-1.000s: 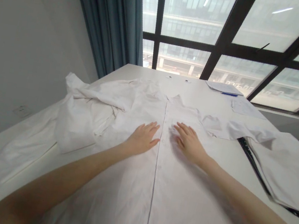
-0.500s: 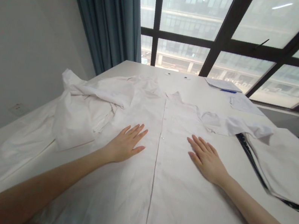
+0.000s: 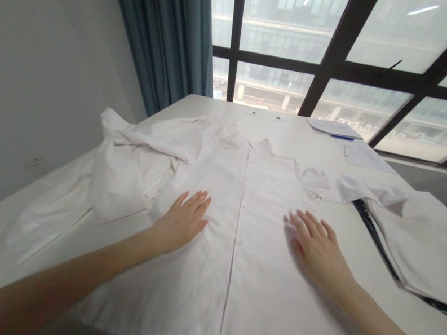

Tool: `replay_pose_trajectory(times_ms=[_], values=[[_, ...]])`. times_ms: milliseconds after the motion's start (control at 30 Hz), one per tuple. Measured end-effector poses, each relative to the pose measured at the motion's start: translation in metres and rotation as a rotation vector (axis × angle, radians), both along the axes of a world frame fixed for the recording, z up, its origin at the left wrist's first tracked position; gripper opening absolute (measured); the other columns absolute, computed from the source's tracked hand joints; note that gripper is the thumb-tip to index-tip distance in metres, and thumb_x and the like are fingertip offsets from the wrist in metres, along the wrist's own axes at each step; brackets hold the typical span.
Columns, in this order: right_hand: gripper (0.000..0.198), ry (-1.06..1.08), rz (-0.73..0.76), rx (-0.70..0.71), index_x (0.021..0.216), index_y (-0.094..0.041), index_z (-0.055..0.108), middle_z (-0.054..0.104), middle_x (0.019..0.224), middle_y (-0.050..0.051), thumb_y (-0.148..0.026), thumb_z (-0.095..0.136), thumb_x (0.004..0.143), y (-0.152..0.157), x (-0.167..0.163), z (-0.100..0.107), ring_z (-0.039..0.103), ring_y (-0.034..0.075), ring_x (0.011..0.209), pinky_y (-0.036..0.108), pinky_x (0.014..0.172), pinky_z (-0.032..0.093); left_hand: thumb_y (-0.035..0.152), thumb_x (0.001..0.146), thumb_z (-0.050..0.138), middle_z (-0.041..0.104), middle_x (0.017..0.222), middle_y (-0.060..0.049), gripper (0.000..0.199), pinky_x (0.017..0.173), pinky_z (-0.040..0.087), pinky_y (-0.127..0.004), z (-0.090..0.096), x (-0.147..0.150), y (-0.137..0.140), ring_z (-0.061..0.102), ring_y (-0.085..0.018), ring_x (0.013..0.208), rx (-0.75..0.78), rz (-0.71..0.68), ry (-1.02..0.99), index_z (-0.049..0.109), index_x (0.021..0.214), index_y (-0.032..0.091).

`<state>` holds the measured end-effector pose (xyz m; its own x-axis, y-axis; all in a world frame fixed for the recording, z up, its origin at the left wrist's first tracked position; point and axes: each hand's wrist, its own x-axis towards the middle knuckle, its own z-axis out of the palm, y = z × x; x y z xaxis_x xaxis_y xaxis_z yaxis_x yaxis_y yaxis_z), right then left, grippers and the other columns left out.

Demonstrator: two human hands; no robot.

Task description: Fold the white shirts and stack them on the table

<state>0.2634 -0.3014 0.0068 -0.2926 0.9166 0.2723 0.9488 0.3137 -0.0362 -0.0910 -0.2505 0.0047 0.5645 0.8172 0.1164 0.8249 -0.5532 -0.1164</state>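
Observation:
A white button-front shirt (image 3: 208, 256) lies spread face up, its collar toward the window and its hem toward me. My left hand (image 3: 181, 220) rests flat on the left half of the shirt, fingers extended. Over the right half is my right hand (image 3: 317, 246), fingers stretched out and a shadow beneath it; it looks slightly raised off the cloth. Neither hand grips anything. The buttoned placket (image 3: 237, 233) runs between them. On the left, a sleeve lies bunched among crumpled white cloth (image 3: 118, 184); the right sleeve (image 3: 352, 190) stretches out sideways.
The white table (image 3: 212, 107) reaches to the window. Folded white cloth (image 3: 433, 248) lies at the right on a black item (image 3: 382, 243). Papers (image 3: 333, 127) and a blue pen (image 3: 342, 137) are at the far right. A blue curtain (image 3: 166, 21) hangs at the left.
My left hand has slid slightly left, with its fingers closer together. My right hand has shifted right and appears to have lifted. The bunched cloth at left appears slightly farther right in view.

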Motion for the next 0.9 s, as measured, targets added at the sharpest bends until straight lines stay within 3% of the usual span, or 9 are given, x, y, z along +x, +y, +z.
replay_pose_trajectory(times_ms=[100,300,500,900], values=[[0.051,0.098,0.306,-0.114,0.148,-0.023,0.039,0.044,0.151,0.009,-0.029,0.037,0.098,-0.016,-0.034,0.015,0.036,0.024,0.142,0.048,0.111,0.037,0.03,0.101,0.024,0.032,0.158,-0.01,0.052,0.12,0.017,-0.047,0.01,0.023,0.004,0.025,-0.022,0.147,-0.009,-0.11,0.001,0.032,0.151,0.02],[0.054,0.071,0.657,-0.336,0.15,-0.02,0.037,0.031,0.158,0.008,-0.041,0.039,0.101,-0.039,-0.087,0.029,0.025,0.022,0.146,0.045,0.12,0.021,0.032,0.104,0.02,0.028,0.159,-0.007,0.05,0.12,0.012,-0.041,0.023,0.068,0.052,0.021,-0.018,0.149,-0.058,-0.273,-0.032,0.03,0.151,0.02],[0.058,0.12,0.761,-0.524,0.155,-0.027,0.025,0.02,0.161,0.006,-0.048,0.033,0.101,-0.04,-0.091,0.029,0.012,0.025,0.149,0.053,0.121,0.012,0.048,0.103,0.027,0.016,0.163,-0.004,0.056,0.119,0.013,-0.044,0.009,0.078,0.09,0.015,-0.021,0.15,-0.202,-0.197,-0.055,0.02,0.154,0.029],[0.052,0.23,0.905,-0.691,0.153,-0.036,0.027,0.019,0.161,-0.002,-0.045,0.034,0.102,-0.057,-0.09,0.039,0.006,0.021,0.149,0.05,0.121,-0.001,0.048,0.104,0.021,0.017,0.163,-0.003,0.055,0.119,0.015,-0.045,0.0,0.074,0.093,0.014,-0.02,0.15,-0.205,-0.213,-0.105,0.02,0.155,0.026]])
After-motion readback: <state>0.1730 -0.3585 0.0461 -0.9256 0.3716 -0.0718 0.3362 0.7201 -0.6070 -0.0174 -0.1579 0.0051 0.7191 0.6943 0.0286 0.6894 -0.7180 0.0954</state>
